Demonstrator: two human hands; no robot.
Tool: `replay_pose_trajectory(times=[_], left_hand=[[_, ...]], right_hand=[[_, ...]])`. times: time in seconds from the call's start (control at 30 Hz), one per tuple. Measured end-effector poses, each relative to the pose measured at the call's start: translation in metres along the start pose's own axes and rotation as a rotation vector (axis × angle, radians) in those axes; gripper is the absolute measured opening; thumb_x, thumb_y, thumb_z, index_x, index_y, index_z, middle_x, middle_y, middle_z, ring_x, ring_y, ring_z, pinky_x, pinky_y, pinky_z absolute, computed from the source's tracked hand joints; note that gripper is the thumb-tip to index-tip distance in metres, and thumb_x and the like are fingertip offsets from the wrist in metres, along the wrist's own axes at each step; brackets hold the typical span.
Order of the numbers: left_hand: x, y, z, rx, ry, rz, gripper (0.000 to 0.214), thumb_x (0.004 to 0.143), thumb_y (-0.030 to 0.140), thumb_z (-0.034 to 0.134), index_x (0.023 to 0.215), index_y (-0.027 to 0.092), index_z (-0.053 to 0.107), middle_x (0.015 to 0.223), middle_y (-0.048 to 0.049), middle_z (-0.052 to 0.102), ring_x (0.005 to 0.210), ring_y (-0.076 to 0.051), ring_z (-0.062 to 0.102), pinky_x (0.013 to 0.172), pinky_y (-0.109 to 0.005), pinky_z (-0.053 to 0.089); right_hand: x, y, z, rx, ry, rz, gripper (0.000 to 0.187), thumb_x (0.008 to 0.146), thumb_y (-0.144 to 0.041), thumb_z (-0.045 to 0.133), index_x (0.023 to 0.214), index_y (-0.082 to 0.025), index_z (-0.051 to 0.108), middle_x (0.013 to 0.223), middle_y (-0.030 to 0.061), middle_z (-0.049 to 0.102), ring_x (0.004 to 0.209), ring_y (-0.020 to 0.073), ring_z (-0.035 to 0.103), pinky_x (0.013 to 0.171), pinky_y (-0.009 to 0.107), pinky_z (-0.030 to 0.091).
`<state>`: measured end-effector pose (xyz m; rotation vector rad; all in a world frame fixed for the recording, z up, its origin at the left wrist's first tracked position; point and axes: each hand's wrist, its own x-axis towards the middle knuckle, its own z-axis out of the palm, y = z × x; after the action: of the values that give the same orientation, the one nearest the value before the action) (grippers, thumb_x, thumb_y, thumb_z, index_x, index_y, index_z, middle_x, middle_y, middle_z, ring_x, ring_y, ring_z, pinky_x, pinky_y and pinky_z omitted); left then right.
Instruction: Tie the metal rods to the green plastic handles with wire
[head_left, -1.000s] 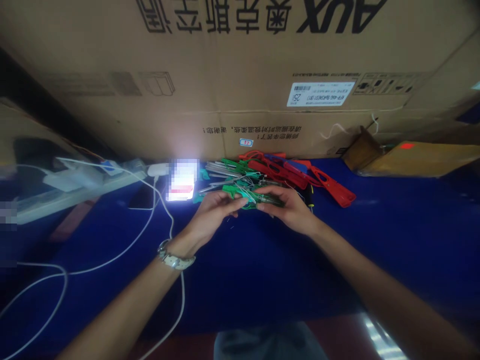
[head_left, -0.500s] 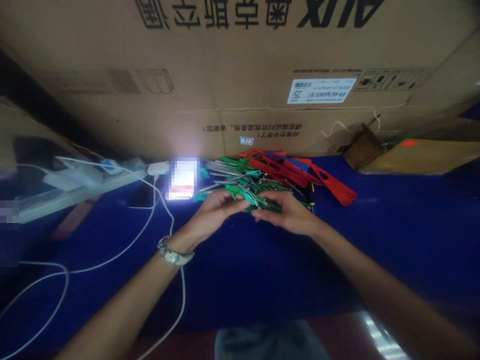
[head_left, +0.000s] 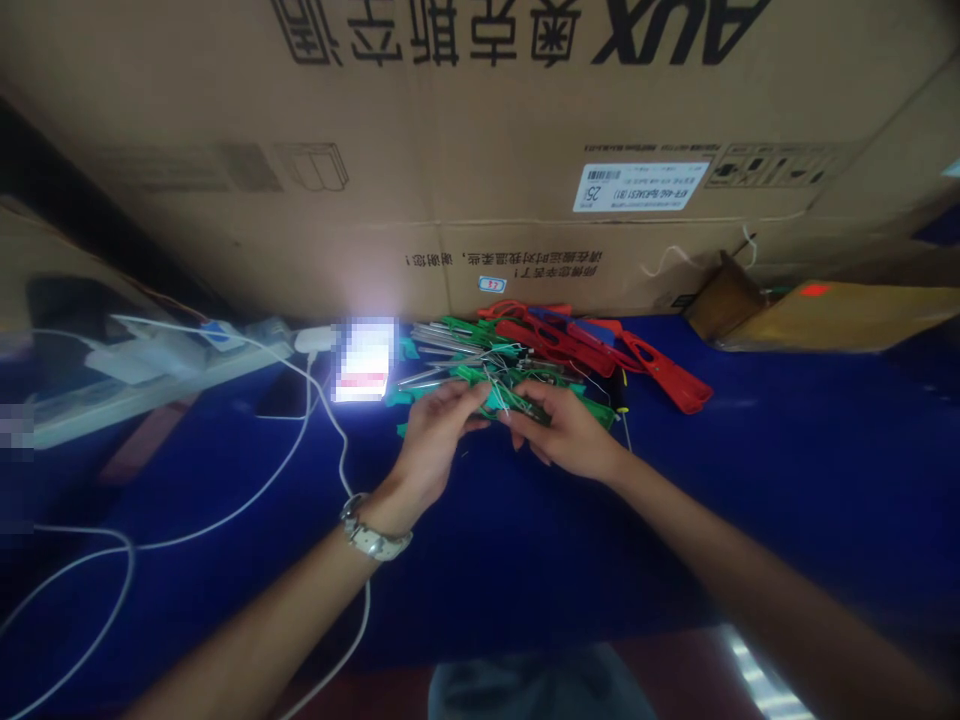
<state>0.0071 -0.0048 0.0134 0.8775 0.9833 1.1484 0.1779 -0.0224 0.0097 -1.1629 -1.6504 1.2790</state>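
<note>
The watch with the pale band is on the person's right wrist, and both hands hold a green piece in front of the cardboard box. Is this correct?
Not entirely: the head view shows the watch on the left wrist, not the right. The rest is correct: the left hand and the right hand hold a green piece in front of the cardboard box.

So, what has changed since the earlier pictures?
The watch below the left hand has moved right and nearer the wearer; the right hand has edged left. Nothing was visibly grasped or let go: both hands still hold the green piece. The red pieces, screen and box stayed put.
</note>
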Motion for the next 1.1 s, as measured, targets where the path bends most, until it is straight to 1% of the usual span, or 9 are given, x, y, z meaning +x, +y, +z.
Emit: replay_pose_trajectory(times=[0.13,0.3,0.4,0.47,0.6,0.73,0.87,1.0,1.1], left_hand=[[-0.001,-0.006,0.002,-0.029,0.053,0.028,0.023,0.066,0.027,0.083,0.070,0.016,0.063,0.072,0.0033,0.064,0.068,-0.011,0.061,0.064,-0.023,0.053],[0.001,-0.009,0.000,0.015,0.003,0.080,0.018,0.071,0.025,0.079,0.074,0.015,0.065,0.076,0.0016,0.066,0.070,-0.011,0.063,0.068,-0.025,0.057],[0.002,-0.007,-0.003,0.043,-0.036,0.093,0.021,0.070,0.028,0.083,0.079,0.014,0.070,0.080,0.0002,0.068,0.073,-0.012,0.065,0.072,-0.026,0.059],[0.004,-0.004,-0.004,0.051,-0.084,0.093,0.023,0.071,0.030,0.084,0.084,0.014,0.073,0.084,-0.0015,0.071,0.078,-0.013,0.067,0.075,-0.027,0.060],[0.007,-0.001,-0.009,0.035,-0.199,0.098,0.027,0.075,0.032,0.082,0.096,0.016,0.076,0.094,-0.0042,0.074,0.087,-0.017,0.070,0.083,-0.031,0.060],[0.011,-0.003,-0.013,0.089,-0.201,0.177,0.021,0.076,0.031,0.082,0.091,0.017,0.076,0.090,-0.0032,0.074,0.081,-0.015,0.068,0.075,-0.027,0.061],[0.011,-0.004,-0.013,0.120,-0.251,0.222,0.024,0.075,0.028,0.082,0.097,0.020,0.076,0.090,-0.0026,0.074,0.081,-0.015,0.068,0.071,-0.025,0.060],[0.010,0.002,-0.012,0.222,-0.240,0.250,0.013,0.078,0.028,0.079,0.085,0.018,0.075,0.079,-0.0006,0.069,0.072,-0.012,0.064,0.069,-0.024,0.058],[0.011,0.009,-0.016,0.312,-0.271,0.246,0.012,0.080,0.028,0.078,0.078,0.017,0.073,0.073,0.0001,0.066,0.068,-0.011,0.062,0.069,-0.023,0.056]], right_hand=[[0.000,0.006,0.007,-0.074,0.061,-0.059,0.023,0.094,-0.039,0.062,0.084,-0.019,0.056,0.066,-0.0030,0.063,0.039,0.0053,0.047,0.039,0.018,0.035],[0.001,0.009,0.011,-0.136,0.126,-0.107,0.017,0.093,-0.033,0.062,0.086,-0.019,0.056,0.066,-0.0033,0.063,0.043,0.0061,0.047,0.044,0.019,0.036],[0.001,0.009,0.009,-0.161,0.157,-0.123,0.020,0.093,-0.034,0.063,0.083,-0.019,0.056,0.065,-0.0035,0.061,0.043,0.0060,0.046,0.045,0.020,0.038],[0.002,0.009,0.007,-0.120,0.161,-0.109,0.023,0.092,-0.038,0.064,0.083,-0.019,0.055,0.064,-0.0036,0.061,0.042,0.0060,0.046,0.044,0.020,0.037],[0.003,0.010,0.003,0.071,0.111,-0.042,0.033,0.088,-0.049,0.067,0.087,-0.020,0.051,0.062,-0.0049,0.061,0.037,0.0064,0.045,0.036,0.020,0.032],[0.003,0.009,0.001,0.146,0.034,-0.031,0.036,0.087,-0.051,0.068,0.087,-0.020,0.050,0.061,-0.0049,0.062,0.035,0.0059,0.045,0.035,0.019,0.032],[0.003,0.007,0.001,0.175,0.025,-0.038,0.036,0.087,-0.051,0.068,0.087,-0.019,0.051,0.060,-0.0052,0.061,0.036,0.0053,0.045,0.034,0.019,0.032],[0.002,0.006,0.001,0.163,0.019,-0.046,0.035,0.089,-0.051,0.067,0.086,-0.019,0.052,0.062,-0.0048,0.062,0.036,0.0048,0.045,0.035,0.019,0.032],[0.002,0.006,0.002,0.146,0.014,-0.042,0.033,0.089,-0.048,0.067,0.086,-0.019,0.052,0.062,-0.0049,0.062,0.036,0.0044,0.044,0.036,0.019,0.033]])
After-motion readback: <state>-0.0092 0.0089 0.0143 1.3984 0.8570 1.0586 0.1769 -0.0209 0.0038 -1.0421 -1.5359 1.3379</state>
